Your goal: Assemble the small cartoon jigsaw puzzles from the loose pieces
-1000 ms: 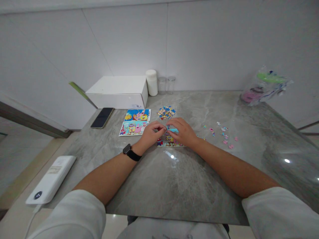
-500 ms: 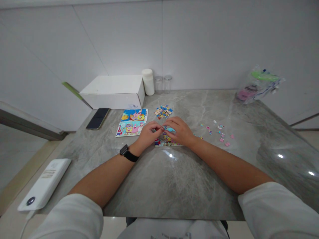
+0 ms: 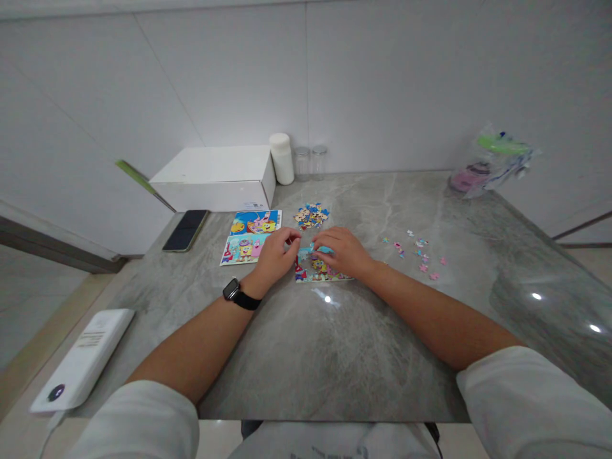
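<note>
A jigsaw puzzle point(image 3: 306, 273) with colourful cartoon figures lies flat on the grey table, partly hidden under my right hand point(image 3: 342, 248). That hand's thumb and fingertips close on a small blue puzzle piece point(image 3: 312, 246) above the puzzle's upper part. My left hand point(image 3: 278, 252), with a black watch on its wrist, is at the puzzle's left edge. Its thumb and index fingertip are slightly apart, with nothing visible between them. Under and beside the left hand lies a printed picture sheet point(image 3: 239, 248) with similar cartoon figures.
Beyond the hands is a pile of puzzle pieces point(image 3: 312, 215); more loose pieces point(image 3: 423, 258) are scattered right. Along the back stand a white box point(image 3: 210, 191), a white bottle point(image 3: 282, 159) and two jars point(image 3: 310, 164). A phone point(image 3: 186, 231), power bank point(image 3: 83, 360) and plastic bag point(image 3: 492, 166) lie around.
My left hand has drawn away to the left from my right hand, its fingertips parting. More of the puzzle's left side shows. My right hand stays over the puzzle.
</note>
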Tool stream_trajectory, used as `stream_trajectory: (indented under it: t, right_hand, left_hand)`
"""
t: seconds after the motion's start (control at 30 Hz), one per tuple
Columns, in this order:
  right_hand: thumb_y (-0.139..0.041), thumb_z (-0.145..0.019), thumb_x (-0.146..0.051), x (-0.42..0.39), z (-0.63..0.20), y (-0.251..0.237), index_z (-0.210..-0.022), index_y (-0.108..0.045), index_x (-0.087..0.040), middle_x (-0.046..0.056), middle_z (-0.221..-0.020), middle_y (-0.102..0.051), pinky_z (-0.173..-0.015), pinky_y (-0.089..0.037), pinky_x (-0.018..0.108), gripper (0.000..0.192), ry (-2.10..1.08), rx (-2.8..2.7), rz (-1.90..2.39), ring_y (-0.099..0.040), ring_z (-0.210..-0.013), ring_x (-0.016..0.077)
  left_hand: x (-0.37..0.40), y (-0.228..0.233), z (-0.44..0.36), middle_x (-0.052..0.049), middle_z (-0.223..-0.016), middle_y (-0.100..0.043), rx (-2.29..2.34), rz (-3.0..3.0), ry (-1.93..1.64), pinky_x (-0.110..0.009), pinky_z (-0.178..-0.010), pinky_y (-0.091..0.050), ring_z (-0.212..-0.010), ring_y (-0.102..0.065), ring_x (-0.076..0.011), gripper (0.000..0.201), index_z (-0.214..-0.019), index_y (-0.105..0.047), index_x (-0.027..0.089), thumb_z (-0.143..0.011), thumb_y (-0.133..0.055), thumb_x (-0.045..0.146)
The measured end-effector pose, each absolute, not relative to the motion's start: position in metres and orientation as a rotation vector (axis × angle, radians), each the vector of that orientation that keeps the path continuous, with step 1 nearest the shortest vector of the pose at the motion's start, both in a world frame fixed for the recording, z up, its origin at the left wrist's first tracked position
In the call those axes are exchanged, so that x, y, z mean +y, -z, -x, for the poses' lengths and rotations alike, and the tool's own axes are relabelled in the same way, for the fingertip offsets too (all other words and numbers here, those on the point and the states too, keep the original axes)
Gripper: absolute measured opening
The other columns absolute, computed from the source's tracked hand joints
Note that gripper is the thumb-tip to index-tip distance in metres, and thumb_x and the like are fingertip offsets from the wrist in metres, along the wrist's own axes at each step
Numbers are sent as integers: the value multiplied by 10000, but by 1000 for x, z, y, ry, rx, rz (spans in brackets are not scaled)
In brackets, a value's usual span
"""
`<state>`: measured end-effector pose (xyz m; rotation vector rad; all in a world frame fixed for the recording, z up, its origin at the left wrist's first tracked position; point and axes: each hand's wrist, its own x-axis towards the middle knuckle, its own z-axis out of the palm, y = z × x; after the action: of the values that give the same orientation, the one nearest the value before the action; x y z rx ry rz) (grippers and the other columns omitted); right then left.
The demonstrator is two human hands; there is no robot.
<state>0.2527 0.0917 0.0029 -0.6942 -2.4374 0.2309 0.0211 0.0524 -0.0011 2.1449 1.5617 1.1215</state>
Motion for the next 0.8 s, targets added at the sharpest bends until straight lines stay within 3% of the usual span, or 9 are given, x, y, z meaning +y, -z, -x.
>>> stream_trajectory:
  t: [0.13,0.3,0.8]
  right_hand:
    - [-748,-955,-286,93,-249,2,-1003,-740,-228,68,-1080,-792,-938,-425,379,76,-251,-2582,720,-679,-1059,249]
    - [-750,-953,-285,94,-245,3,-1009,-751,-209,67,-1038,-789,-909,-402,362,94,-251,-2654,792,-674,-1018,242]
    - [-731,-971,-339,88,-235,-4,-1028,-777,-205,83,-1037,-790,-890,-371,378,153,-110,-2775,820,-654,-1001,252]
  left_hand:
    - [56,5,-16,-55,-984,-719,1647,-2315,-945,-387,-885,-513,-937,-657,-228,144,-1060,-689,204,-935,-618,209]
    - [57,11,-17,-62,-970,-719,1648,-2420,-717,-391,-857,-510,-937,-663,-236,97,-953,-742,220,-937,-650,247]
    - [56,10,-21,-69,-992,-724,1698,-2426,-619,-410,-885,-509,-978,-661,-249,116,-956,-770,222,-931,-675,284]
